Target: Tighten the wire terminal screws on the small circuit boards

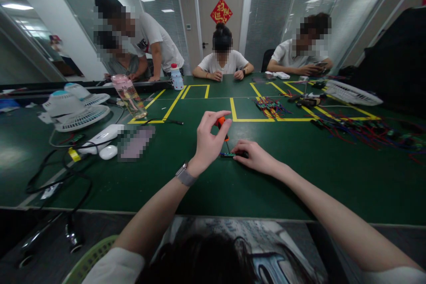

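An orange-and-black screwdriver stands nearly upright, its shaft pointing down. My left hand, with a watch on the wrist, is closed round its handle between thumb and fingers. The screwdriver's tip meets a small green circuit board lying on the green table. Low on the tabletop, my right hand has its fingers closed on the board's right end, where something dark shows under them. Part of the board is hidden by those fingers.
Bundles of red and blue wires lie to the right, beside a white fan grille. White fans, a black cable and a pink-lidded bottle are at left. Several people sit or stand across the table.
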Demonstrator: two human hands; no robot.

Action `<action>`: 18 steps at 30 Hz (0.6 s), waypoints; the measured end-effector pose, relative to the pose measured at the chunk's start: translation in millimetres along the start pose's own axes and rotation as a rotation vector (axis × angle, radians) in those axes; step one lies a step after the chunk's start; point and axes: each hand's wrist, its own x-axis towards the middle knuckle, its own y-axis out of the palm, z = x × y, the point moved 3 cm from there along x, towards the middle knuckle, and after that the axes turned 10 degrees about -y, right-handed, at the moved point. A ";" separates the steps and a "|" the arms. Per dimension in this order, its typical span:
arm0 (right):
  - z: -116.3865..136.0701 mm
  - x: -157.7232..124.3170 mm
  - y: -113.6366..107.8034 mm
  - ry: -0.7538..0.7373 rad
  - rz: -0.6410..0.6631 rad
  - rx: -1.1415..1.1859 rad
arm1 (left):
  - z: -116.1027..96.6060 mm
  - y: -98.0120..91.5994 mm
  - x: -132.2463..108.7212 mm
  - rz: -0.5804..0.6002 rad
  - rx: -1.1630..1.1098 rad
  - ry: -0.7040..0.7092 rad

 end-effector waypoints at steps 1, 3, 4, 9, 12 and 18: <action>0.1 0.0 0.0 -0.001 -0.001 0.006 | -0.4 -0.5 0.1 0.006 0.000 0.002; 0.2 -0.1 -0.1 0.000 -0.001 0.013 | -0.1 -0.4 0.2 0.036 -0.039 0.001; 0.2 -0.1 -0.1 0.002 0.000 0.013 | 0.3 0.2 0.1 0.053 -0.069 -0.003; 0.4 -0.1 -0.1 0.004 0.001 0.023 | 0.3 2.1 -0.9 0.055 -0.129 -0.025; 0.8 0.1 -0.1 0.011 0.002 0.022 | -2.9 0.5 -0.8 0.013 -0.028 0.006; 2.3 0.3 -0.6 0.014 0.004 0.011 | -0.9 3.1 0.4 0.104 -0.079 0.012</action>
